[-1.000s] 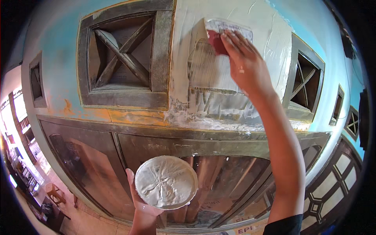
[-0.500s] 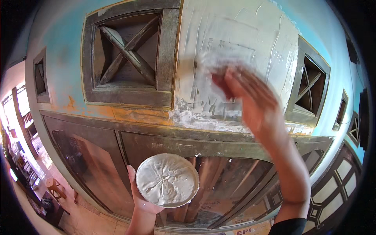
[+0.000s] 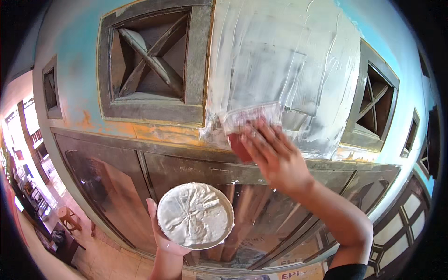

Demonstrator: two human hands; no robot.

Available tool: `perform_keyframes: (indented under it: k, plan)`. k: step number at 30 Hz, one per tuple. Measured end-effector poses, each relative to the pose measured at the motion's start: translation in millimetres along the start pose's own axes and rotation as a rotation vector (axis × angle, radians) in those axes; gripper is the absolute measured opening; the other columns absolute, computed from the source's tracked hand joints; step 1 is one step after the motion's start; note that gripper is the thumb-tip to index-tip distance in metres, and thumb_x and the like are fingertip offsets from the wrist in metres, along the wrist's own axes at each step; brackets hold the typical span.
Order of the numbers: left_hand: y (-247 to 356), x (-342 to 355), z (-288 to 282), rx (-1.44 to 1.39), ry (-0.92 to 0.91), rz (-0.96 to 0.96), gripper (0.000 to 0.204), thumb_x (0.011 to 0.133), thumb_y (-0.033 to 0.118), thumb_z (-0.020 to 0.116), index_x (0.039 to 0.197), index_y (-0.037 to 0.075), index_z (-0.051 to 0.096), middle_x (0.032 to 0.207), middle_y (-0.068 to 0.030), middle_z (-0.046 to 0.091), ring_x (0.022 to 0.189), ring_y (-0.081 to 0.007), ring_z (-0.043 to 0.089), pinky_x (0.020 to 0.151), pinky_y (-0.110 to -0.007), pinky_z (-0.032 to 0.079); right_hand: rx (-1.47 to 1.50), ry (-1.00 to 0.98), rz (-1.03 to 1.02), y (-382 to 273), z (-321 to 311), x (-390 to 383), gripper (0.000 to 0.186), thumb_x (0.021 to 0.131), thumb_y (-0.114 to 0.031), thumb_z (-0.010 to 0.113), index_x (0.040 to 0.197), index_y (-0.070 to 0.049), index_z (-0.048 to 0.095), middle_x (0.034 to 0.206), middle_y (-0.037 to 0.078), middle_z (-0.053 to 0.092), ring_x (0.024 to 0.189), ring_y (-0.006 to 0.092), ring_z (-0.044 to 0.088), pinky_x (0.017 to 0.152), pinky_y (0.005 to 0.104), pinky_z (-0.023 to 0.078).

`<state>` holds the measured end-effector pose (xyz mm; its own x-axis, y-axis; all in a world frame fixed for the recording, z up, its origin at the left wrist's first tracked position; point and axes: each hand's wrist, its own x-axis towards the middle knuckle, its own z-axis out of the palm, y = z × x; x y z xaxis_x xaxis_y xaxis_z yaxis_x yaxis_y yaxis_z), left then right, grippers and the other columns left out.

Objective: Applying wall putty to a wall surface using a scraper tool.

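My right hand (image 3: 275, 154) grips a red putty spreader (image 3: 240, 145), its fingers pressed along the back of it. The spreader's white-smeared edge lies against the wall at the lower part of a patch of wet white putty (image 3: 266, 60). Grey streaks and raised ridges mark the patch. Low in front of the glass, my left hand (image 3: 165, 238) holds a round container of white putty (image 3: 196, 214) from below and the left side, thumb up along its rim. Folds and grooves cross the putty's surface. Most of the left fingers are hidden under the container.
Wooden vents with crossed bars, a large one (image 3: 151, 60) and a smaller one (image 3: 373, 100), flank the patch. Below runs a dark wooden frame (image 3: 186, 163) with glass panes. A wooden stool (image 3: 69, 218) stands on the tiled floor at the lower left. Printed cartons (image 3: 303, 273) show at the bottom.
My right hand has swept down with the spreader, from the middle of the patch to its lower edge. The left hand and the container have shifted only slightly left.
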<state>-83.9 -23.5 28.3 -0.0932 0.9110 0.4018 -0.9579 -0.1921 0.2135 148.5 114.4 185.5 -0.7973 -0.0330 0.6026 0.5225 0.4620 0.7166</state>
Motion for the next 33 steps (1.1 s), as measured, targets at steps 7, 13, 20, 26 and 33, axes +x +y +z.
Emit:
perform_keyframes:
  k: [7,13,20,26,33]
  plan:
    - [-4.4,4.0,9.6,-0.006,-0.043,0.018,0.092,0.097,0.076,0.031,0.146,0.0,0.048,0.145,-0.0211,0.055,0.128,-0.0397,0.056,0.108,-0.056,0.045,0.135,0.241,0.081,43.2,-48.1,41.3,0.038,0.09,-0.011,0.063,0.128,-0.005,0.065,0.127,0.015,0.068,0.122,0.0318,0.064,0.104,0.046,0.051]
    - [-13.0,0.2,14.8,0.047,0.158,0.069,0.09,0.097,0.076,0.032,0.145,0.002,0.05,0.144,-0.0193,0.056,0.129,-0.0387,0.056,0.108,-0.055,0.045,-0.022,0.473,0.248,162.5,-63.9,100.4,0.041,0.093,0.004,0.056,0.132,-0.005,0.062,0.131,0.017,0.065,0.12,0.0351,0.063,0.099,0.041,0.054]
    - [-18.2,6.4,20.8,0.058,-0.013,0.083,0.088,0.099,0.073,0.033,0.143,-0.001,0.052,0.142,-0.0213,0.057,0.127,-0.039,0.057,0.109,-0.055,0.044,-0.048,0.059,0.125,50.2,-19.4,7.8,0.051,0.091,-0.012,0.057,0.14,-0.001,0.055,0.147,0.017,0.053,0.139,0.0377,0.049,0.11,0.0506,0.045]
    - [-30.3,16.7,21.3,0.027,-0.002,0.047,0.089,0.098,0.073,0.033,0.143,-0.001,0.051,0.142,-0.0221,0.057,0.128,-0.0402,0.056,0.109,-0.056,0.044,0.101,-0.06,-0.013,1.7,-38.5,-47.9,0.047,0.087,-0.019,0.063,0.13,-0.002,0.063,0.136,0.015,0.062,0.133,0.0347,0.055,0.11,0.0505,0.045]
    - [-50.1,11.8,25.8,0.138,0.103,0.057,0.09,0.096,0.076,0.036,0.145,0.002,0.05,0.145,-0.0184,0.055,0.13,-0.0391,0.054,0.11,-0.055,0.043,-0.097,0.469,0.232,177.2,-92.7,71.0,0.036,0.092,0.005,0.059,0.125,-0.006,0.067,0.126,0.016,0.068,0.111,0.0362,0.067,0.094,0.0397,0.057]
